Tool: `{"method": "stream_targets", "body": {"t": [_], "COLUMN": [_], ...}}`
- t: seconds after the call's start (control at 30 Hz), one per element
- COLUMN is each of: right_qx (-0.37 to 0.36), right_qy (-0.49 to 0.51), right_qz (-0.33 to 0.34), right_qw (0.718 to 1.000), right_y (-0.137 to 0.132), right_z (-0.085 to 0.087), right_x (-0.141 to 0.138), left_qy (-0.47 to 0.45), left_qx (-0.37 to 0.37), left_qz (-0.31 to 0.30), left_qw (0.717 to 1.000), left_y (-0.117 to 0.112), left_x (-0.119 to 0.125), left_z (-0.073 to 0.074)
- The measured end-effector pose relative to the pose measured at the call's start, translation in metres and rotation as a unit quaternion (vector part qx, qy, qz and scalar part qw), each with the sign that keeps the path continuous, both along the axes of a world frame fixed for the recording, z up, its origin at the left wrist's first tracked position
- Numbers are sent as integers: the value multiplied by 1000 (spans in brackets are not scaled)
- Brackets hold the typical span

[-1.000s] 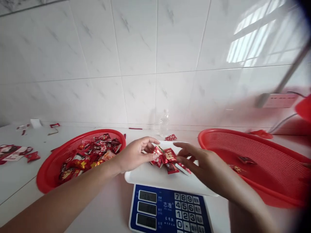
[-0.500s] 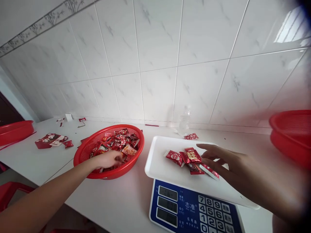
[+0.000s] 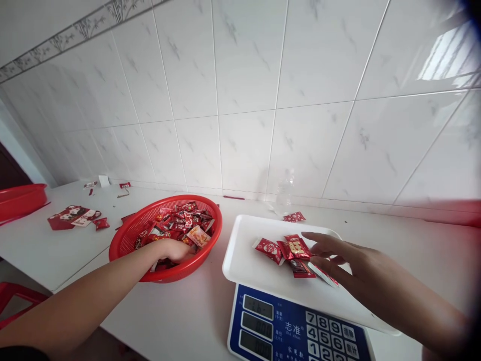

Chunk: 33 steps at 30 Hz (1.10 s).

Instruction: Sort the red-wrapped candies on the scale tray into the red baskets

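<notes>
My left hand (image 3: pixel 173 249) reaches down into a round red basket (image 3: pixel 128 234) full of small red candy packets (image 3: pixel 183 222); its fingers are buried among them, so what they hold is hidden. My right hand (image 3: pixel 340 259) hovers over the white tray (image 3: pixel 244 265) of a blue digital scale (image 3: pixel 285 331), fingers spread, fingertips touching a few red packets (image 3: pixel 289 249) lying on the tray.
One loose packet (image 3: pixel 293 217) lies behind the tray beside a clear plastic bottle (image 3: pixel 284 193) at the tiled wall. Red packaging scraps (image 3: pixel 73 216) lie on the white counter at left. Another red basket (image 3: pixel 20 199) sits at the far left edge.
My left hand left the scale tray, went left into the red basket and dug in deeper. The view swung left, so the right-hand basket dropped out of sight. My right hand stayed over the tray.
</notes>
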State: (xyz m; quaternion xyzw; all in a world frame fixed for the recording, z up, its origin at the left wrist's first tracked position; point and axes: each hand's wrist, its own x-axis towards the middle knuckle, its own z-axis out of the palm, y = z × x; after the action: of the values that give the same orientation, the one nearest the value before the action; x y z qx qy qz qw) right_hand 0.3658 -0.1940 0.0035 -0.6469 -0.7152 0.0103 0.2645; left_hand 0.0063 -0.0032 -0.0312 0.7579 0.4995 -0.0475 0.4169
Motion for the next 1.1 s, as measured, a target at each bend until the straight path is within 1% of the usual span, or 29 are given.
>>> {"method": "stream_targets", "body": {"t": [0.1,0.23,0.33,0.4,0.53,0.63,0.77,0.9,1.0,1.1], "right_qx": [-8,3,4,9,14,6,10,26,21,18], "right_qy": [-1,-13,-11,-11,-8,4,13,13,22,17], "right_qz": [3,5,1,-2,-6,-6,0,9,15,6], "right_qw": [1000,1000,1000,1000,1000,1000,1000,1000,999,1000], "right_y": [0,1,2,2,3,4,4,4,4,3], "right_z": [0,-2,-4,-7,-11,-8,-3,-4,-7,-8], "right_x": [0,0,2,3,5,5,3,3,4,5], "left_qy": [22,19,10,5,-9,-37,-76,-88,-116,-150], "left_qx": [-53,-108,-131,-132,-125,-111,-68,-42,-15,31], "left_qz": [15,22,13,10,18,32,60,92,117,139], "left_qw": [998,994,991,991,992,993,993,991,986,978], "left_y": [-5,-7,-5,-4,-4,-2,3,7,6,2], "left_x": [4,5,4,3,0,-8,-25,-35,-31,-15], "left_z": [6,12,15,15,18,26,40,46,47,49]}}
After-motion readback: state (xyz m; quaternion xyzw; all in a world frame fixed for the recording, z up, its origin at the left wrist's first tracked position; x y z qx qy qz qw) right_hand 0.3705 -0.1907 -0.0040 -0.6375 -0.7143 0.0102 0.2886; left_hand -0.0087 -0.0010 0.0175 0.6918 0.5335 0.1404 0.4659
